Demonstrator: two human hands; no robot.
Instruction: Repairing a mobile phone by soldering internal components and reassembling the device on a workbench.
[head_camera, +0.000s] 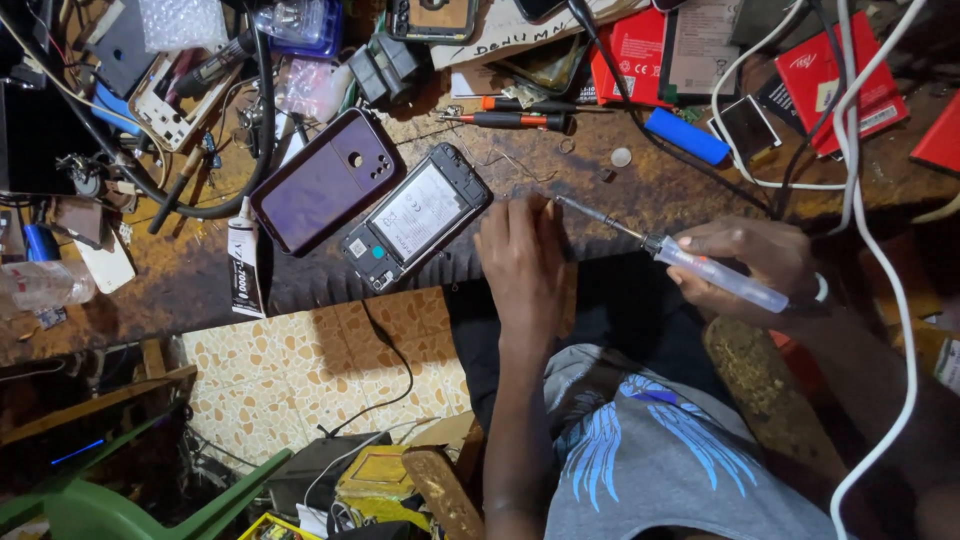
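My right hand (757, 262) grips a screwdriver (690, 262) with a clear handle, its thin shaft pointing left toward my left hand. My left hand (520, 262) rests at the workbench edge with its fingertips pinched at the shaft's tip. Just left of that hand lies an opened phone (416, 217) with its battery showing. A purple back cover (325, 180) lies beside the phone.
A white glue tube (243, 262) lies at the bench's front edge. Behind are two red-handled screwdrivers (515, 112), a blue cylinder (686, 136), red boxes (845, 75), black and white cables (880, 270) and scattered phone parts. A tiled floor (300, 370) and green chair (120, 500) lie below.
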